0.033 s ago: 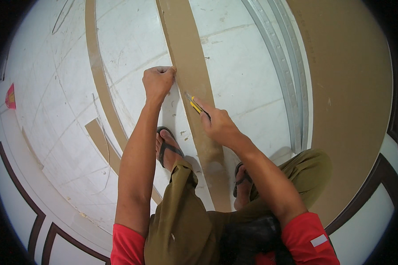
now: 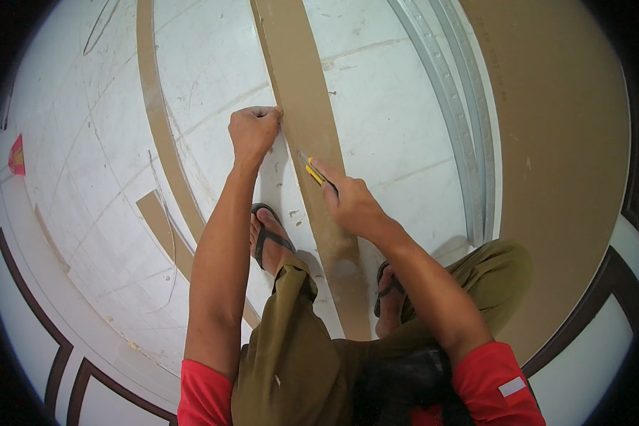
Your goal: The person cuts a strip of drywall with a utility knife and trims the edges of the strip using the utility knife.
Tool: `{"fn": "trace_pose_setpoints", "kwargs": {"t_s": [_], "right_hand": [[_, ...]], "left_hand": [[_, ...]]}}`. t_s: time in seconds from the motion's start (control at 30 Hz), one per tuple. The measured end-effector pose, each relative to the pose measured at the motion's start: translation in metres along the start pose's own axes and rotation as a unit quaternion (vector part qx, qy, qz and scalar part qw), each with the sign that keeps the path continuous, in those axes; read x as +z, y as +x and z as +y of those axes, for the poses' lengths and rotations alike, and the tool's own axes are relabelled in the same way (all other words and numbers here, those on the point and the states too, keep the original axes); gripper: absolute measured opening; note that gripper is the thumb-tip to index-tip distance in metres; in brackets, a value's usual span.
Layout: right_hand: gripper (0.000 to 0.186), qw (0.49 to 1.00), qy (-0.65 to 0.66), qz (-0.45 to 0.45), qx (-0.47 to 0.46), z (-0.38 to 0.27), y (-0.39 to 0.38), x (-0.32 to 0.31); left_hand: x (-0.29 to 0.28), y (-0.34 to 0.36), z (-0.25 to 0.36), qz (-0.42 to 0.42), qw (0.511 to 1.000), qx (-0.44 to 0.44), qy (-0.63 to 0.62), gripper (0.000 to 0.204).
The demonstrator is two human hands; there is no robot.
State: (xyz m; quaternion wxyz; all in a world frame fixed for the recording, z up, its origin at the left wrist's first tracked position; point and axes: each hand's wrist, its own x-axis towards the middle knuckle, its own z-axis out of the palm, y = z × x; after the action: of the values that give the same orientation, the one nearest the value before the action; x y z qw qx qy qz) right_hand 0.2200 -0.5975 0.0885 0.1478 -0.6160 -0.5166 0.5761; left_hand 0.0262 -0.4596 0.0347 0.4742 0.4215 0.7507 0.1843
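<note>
A long brown plasterboard strip (image 2: 302,78) runs from the far edge down between my feet. My left hand (image 2: 254,135) is closed at the strip's left edge, thumb and fingertips pinched against it. In my right hand (image 2: 355,202) is a yellow and black utility knife (image 2: 313,171). Its blade points away and to the left, over the strip close to that same edge. Whether the blade touches the board I cannot tell.
A narrower brown strip (image 2: 162,121) and a short brown offcut (image 2: 156,213) lie to the left on the white tiled floor (image 2: 213,71). On the right are perforated metal profiles (image 2: 458,113) beside a large brown board (image 2: 561,142). My sandalled feet (image 2: 270,238) flank the strip.
The knife has turned slightly in my right hand, and its blade tip sits a little nearer to me. My left hand stays in place.
</note>
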Motion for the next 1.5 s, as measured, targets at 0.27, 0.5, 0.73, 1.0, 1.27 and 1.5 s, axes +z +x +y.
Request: {"fn": "trace_pose_setpoints", "kwargs": {"t_s": [0.27, 0.5, 0.73, 1.0, 1.27, 1.5], "right_hand": [[0.049, 1.0, 0.004, 0.015, -0.016, 0.005, -0.013, 0.005], [0.049, 0.999, 0.014, 0.028, -0.041, 0.013, -0.01, 0.004], [0.049, 0.997, -0.035, 0.046, -0.059, -0.007, 0.044, -0.009], [0.047, 0.998, -0.004, 0.046, -0.033, -0.045, 0.073, -0.01], [0.05, 0.998, -0.024, 0.059, -0.03, -0.043, 0.072, -0.008], [0.049, 0.997, -0.027, 0.069, -0.023, -0.042, 0.064, -0.005]], "left_hand": [[-0.005, -0.007, -0.019, -0.041, 0.999, -0.001, 0.003, 0.038], [0.006, -0.052, -0.051, -0.076, 0.994, -0.017, 0.074, 0.037], [0.006, -0.008, -0.023, 0.018, 0.993, 0.041, 0.106, 0.039], [-0.011, 0.037, -0.005, 0.002, 0.996, 0.037, 0.082, 0.037], [-0.013, 0.039, 0.003, -0.022, 0.994, 0.036, 0.099, 0.038], [-0.012, 0.04, 0.003, -0.016, 0.993, 0.05, 0.105, 0.038]]}}
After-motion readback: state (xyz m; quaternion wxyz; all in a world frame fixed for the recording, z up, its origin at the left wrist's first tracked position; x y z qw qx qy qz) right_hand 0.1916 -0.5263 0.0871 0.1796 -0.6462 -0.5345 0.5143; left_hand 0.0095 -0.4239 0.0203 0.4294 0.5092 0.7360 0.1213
